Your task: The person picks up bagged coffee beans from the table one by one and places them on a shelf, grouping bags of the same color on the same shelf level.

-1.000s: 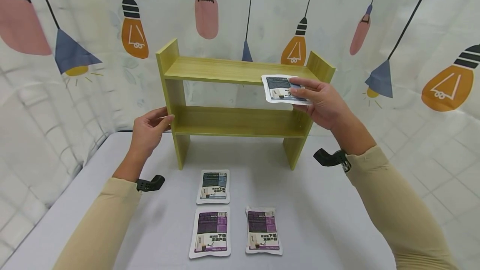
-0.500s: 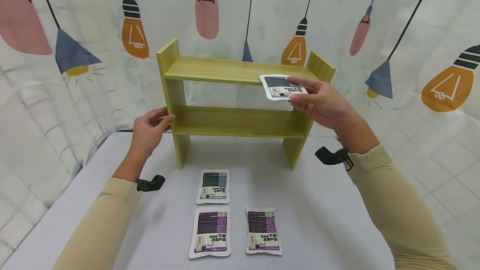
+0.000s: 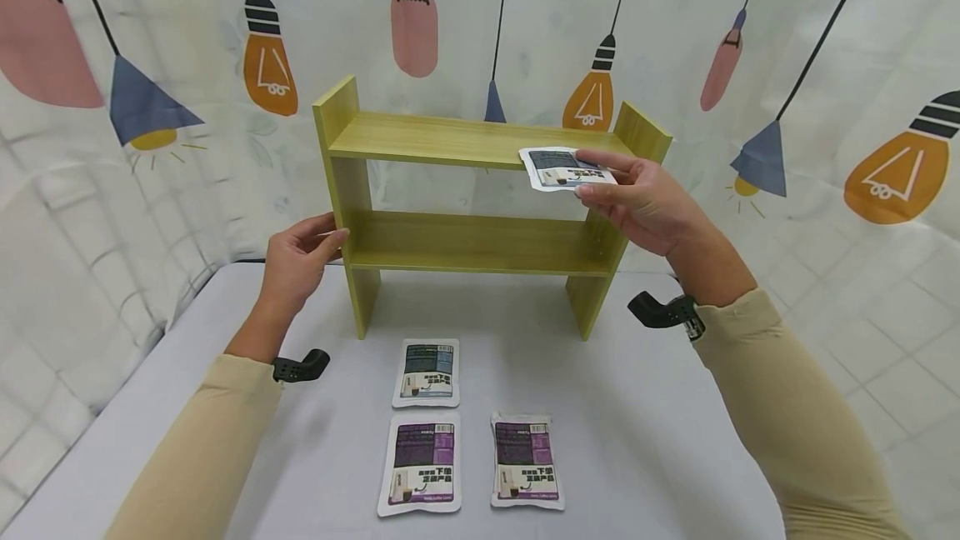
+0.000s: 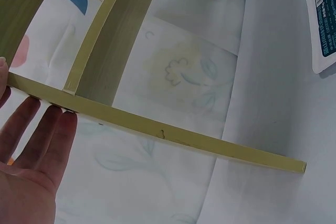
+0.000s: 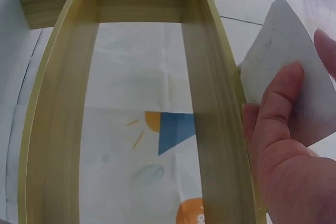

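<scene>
A small two-tier wooden shelf [image 3: 472, 242] in yellow-green stands on the white table. At its left side panel my left hand [image 3: 295, 267] steadies it, the thumb over the front edge and the fingertips [image 4: 67, 124] against the outer face. My right hand [image 3: 647, 208] pinches a flat white pouch with a dark blue label [image 3: 553, 168] between thumb and fingers. That pouch is near the upper board's front edge, toward the right end, label facing up. Its plain white back [image 5: 273, 43] shows in the right wrist view; whether it touches the board I cannot tell.
On the table lie another blue-labelled pouch [image 3: 427, 373] and two purple-labelled ones, a left pouch [image 3: 422, 463] and a right pouch [image 3: 527, 462]. Behind the shelf hangs a white curtain [image 3: 330, 7] printed with lamps. The shelf's right panel [image 3: 643, 133] rises beside my right hand.
My right hand's thumb has shifted toward the pouch's lower edge, and the pouch has moved slightly left and up, tipping flatter. The left hand, shelf and other pouches stay put.
</scene>
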### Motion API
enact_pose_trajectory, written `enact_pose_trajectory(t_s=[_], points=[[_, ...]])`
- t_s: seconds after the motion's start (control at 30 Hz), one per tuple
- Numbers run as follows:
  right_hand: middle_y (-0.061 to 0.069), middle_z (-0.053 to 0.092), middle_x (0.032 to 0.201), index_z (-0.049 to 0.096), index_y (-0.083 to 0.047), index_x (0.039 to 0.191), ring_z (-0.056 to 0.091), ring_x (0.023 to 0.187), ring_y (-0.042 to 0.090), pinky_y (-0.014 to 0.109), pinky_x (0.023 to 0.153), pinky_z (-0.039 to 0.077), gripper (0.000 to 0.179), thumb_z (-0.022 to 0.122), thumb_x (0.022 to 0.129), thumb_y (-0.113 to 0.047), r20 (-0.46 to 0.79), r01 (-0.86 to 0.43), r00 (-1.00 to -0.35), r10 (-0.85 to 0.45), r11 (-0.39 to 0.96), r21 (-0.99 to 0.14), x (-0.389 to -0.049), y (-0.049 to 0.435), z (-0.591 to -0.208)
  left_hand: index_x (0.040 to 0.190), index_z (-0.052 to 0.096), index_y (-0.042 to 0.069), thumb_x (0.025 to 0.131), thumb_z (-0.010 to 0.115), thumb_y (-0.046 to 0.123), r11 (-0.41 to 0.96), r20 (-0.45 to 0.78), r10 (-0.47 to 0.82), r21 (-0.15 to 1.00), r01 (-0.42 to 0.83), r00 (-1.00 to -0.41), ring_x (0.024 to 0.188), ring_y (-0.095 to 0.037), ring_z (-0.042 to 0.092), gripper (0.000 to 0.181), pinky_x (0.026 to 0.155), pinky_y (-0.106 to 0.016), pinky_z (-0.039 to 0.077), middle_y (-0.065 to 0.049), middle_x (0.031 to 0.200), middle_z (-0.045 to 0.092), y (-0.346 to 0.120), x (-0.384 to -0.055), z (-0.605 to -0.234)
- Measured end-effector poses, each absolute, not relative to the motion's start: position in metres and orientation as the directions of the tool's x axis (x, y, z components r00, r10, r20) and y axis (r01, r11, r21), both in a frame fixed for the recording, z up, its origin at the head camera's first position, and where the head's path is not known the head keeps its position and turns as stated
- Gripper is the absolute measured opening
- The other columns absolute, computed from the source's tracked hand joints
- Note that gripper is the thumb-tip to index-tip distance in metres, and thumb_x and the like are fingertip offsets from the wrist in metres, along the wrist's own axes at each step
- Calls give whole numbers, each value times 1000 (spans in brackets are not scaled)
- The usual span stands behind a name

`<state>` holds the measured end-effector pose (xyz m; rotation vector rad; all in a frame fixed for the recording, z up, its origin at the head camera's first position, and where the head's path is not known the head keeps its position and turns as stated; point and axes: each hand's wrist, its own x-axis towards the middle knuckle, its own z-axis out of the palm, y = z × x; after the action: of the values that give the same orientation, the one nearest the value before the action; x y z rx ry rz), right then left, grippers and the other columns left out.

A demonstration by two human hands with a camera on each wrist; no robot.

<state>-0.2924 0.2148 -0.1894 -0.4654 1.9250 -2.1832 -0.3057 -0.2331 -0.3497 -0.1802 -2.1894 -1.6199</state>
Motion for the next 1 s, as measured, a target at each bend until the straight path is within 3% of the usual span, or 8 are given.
enact_pose_trajectory(t_s=[0.47, 1.0], points=[[8, 48, 140, 58, -11, 146, 60, 110, 22, 18, 83, 60, 62, 78, 88, -3, 100, -71, -960, -260, -120, -990, -300, 208, -189, 146, 59, 19, 97, 69, 40, 326, 391, -132, 885, 333, -911, 105, 5, 65, 54, 88, -17, 58, -9, 146, 61, -235, -307, -351], [11, 52, 135, 61, -12, 143, 73, 89, 20, 22, 77, 63, 63, 83, 84, -6, 88, -66, -974, -210, -108, -992, -304, 206, -186, 146, 59, 18, 97, 69, 41, 331, 396, -132, 882, 336, -909, 104, 4, 66, 55, 86, -15, 58, -9, 146, 61, -234, -306, -350]])
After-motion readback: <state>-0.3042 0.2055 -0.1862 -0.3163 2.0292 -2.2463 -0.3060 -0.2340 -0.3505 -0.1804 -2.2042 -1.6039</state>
